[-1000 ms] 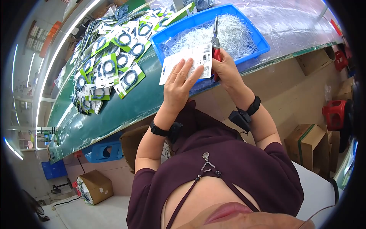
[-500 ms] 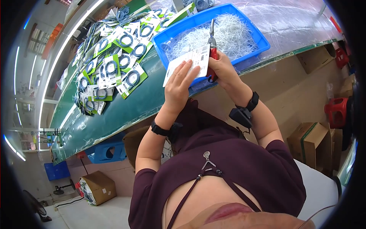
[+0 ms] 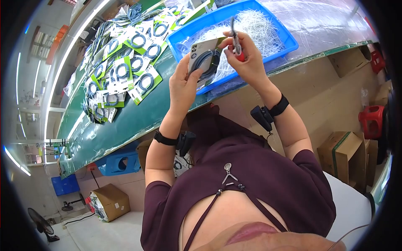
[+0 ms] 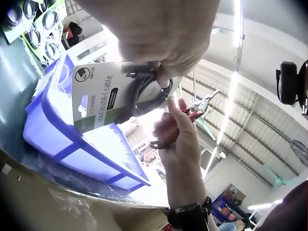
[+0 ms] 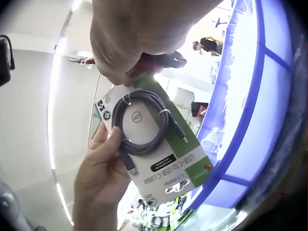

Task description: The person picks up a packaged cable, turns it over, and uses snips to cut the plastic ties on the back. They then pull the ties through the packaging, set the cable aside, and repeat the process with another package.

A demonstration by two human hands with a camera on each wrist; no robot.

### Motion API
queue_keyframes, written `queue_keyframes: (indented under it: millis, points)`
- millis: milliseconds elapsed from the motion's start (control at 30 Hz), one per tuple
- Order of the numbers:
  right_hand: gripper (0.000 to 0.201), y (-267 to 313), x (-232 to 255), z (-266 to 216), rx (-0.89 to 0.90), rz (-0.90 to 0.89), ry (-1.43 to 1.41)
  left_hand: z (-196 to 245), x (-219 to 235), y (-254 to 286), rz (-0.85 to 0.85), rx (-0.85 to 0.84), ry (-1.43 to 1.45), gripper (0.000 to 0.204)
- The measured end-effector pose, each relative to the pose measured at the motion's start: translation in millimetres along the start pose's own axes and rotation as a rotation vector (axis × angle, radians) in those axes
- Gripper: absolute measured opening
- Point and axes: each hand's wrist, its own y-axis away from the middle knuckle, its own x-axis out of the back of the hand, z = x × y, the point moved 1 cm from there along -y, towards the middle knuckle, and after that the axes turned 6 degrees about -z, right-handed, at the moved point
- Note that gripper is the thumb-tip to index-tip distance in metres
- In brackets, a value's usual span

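I'm seeing left hand point(image 3: 183, 83) pinching carded cable point(image 3: 204, 62) by near edge; card's green edge facing right hand point(image 3: 253, 62), whose grip is wrapping red-handled cutters point(image 3: 239, 54). Left is lying nearer. Long axis is slanting in right wrist view, foreshortening in head view. I'm not making out whether right fingertips are touching card.

Dk maroon short-slv top point(image 3: 272, 188), blk wrist straps point(image 3: 279, 105) w/ blk cams point(image 3: 262, 118), silver charm point(image 3: 228, 166)

Strip lights point(image 4: 228, 107) glow overhead — a red stool point(image 3: 370, 113), pale floor point(image 3: 104, 234).
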Motion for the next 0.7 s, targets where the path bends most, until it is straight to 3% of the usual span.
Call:
queue_keyframes:
  millis: [67, 200, 333, 433, 467, 600, 700]
  points:
    - [0.048, -3, 1, -2, 0.053, -0.052, 0.014, 4, 2, -4, -0.017, -0.018, -0.024, 0.044]
    - [0.052, -14, 4, 2, 0.227, -0.111, 0.331, 22, 8, -12, -0.085, 0.006, -0.064, 0.044]
    - [0.055, -21, 12, -3, 0.276, -0.172, 0.414, 39, 14, -20, -0.209, 0.172, 0.213, 0.046]
    - [0.053, -29, 19, -17, 0.524, -0.354, 0.738, 42, 20, -24, -0.285, 0.309, 0.335, 0.047]
    - [0.053, -29, 19, -18, 0.527, -0.356, 0.736, 41, 20, -23, -0.281, 0.307, 0.335, 0.047]
    - [0.05, -26, 17, -21, 0.379, -0.378, 0.603, 30, 16, -17, -0.301, 0.309, 0.453, 0.045]
    - [0.048, -22, 9, -21, 0.047, -0.25, 0.499, 24, 2, -6, -0.19, 0.164, 0.185, 0.045]
